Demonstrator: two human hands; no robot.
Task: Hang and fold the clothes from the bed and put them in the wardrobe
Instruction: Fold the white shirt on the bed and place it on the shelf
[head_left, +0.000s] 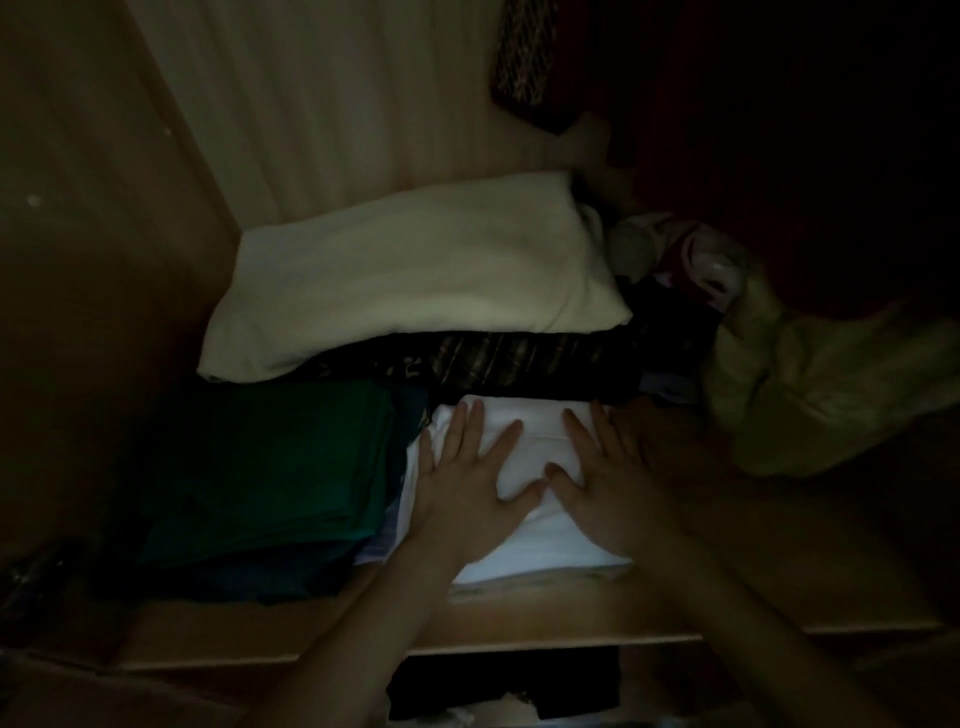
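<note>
Left hand (457, 475) and right hand (608, 478), fingers (470, 426) straight and spread, gripping nothing, press flat on a folded white garment (524, 525) near the front edge of the wardrobe shelf (519, 618), beside a folded green stack (270, 467) at its left and before a cream bundle (415, 275) at the back.

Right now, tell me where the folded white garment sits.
In the head view, the folded white garment lies at the wardrobe shelf's front, under both flat hands, right of the green folded stack.
</note>
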